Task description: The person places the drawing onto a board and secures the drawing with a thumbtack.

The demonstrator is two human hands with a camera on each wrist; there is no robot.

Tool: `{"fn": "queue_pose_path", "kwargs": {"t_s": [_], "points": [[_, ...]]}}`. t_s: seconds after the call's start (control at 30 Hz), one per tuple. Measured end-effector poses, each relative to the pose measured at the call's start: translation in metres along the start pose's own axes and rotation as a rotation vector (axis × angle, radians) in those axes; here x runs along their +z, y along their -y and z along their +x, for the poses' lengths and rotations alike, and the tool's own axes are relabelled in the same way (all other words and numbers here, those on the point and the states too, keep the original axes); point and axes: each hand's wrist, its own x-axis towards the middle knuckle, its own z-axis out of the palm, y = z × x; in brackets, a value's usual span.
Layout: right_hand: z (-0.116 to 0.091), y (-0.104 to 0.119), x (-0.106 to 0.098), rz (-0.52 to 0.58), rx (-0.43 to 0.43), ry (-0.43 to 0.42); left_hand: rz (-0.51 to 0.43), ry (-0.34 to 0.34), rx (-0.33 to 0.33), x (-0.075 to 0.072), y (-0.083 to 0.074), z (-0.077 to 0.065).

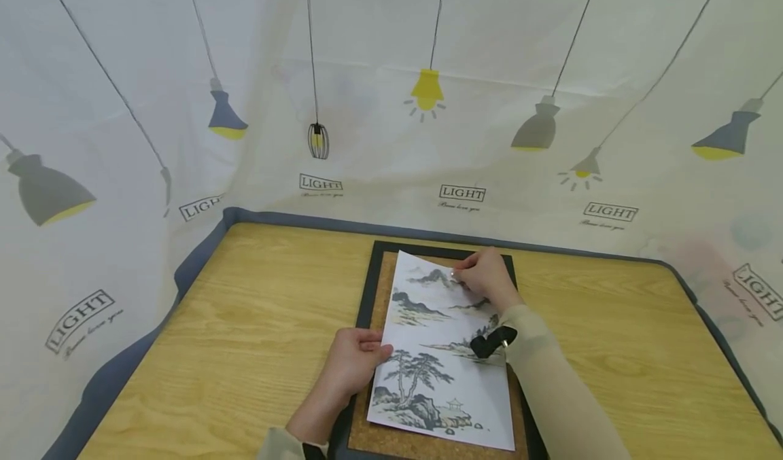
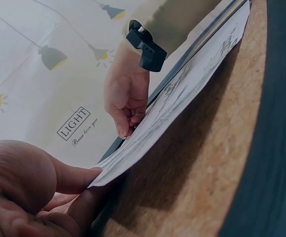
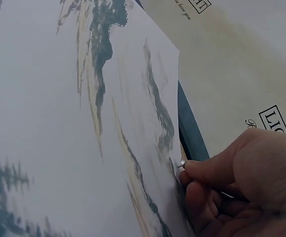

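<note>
At the fingertips: right hand (image 1: 487, 278) pinches a small silvery pin (image 3: 182, 164) against the print's far right part.
Left hand: left hand (image 1: 353, 363) pinches the print's left edge, fingers curled round it.
Print: landscape print (image 1: 436, 358) lies slightly lifted on the cork board (image 1: 391, 439).
Board: black-framed, on the wooden table (image 1: 245, 324), near its middle.
Beyond: lamp-patterned cloth (image 1: 391, 107) at the far side.

white paper sheet (image 1: 449, 351): printed ink landscape, grey-black mountains and pines, faint ochre washes
cork board (image 1: 379, 439): speckled tan brown, black frame round it
wooden table (image 1: 257, 324): pale yellow-brown, darker grain streaks
cloth backdrop (image 1: 489, 107): off-white, grey and blue lamps with yellow undersides, one yellow bulb, black "LIGHT" labels, grey-blue hem
long sleeve (image 1: 550, 378): plain beige
wrist camera (image 1: 492, 342): black
</note>
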Motion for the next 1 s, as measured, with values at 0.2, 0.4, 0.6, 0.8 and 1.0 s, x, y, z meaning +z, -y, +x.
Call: {"fn": "queue_pose_path", "kwargs": {"t_s": [0.2, 0.4, 0.6, 0.8, 1.0], "points": [[0.0016, -0.0024, -0.0018, 0.031, 0.005, 0.009, 0.013, -0.005, -0.016, 0.0001, -0.0022, -0.0006], [0.0016, -0.0003, -0.0035, 0.054, 0.03, 0.007, 0.022, -0.002, -0.027, 0.0005, -0.0024, 0.0002], [0.0005, 0.0002, -0.0047, 0.072, 0.04, -0.01, 0.029, 0.0, -0.03, 0.0003, -0.0024, 0.001], [0.0011, 0.0, -0.0038, 0.06, 0.044, -0.023, 0.024, 0.014, -0.035, -0.0002, -0.0016, 0.0018], [0.0002, -0.0019, 0.0014, 0.049, -0.002, -0.062, 0.03, 0.007, -0.033, 0.0006, -0.0003, 0.0021]]}}
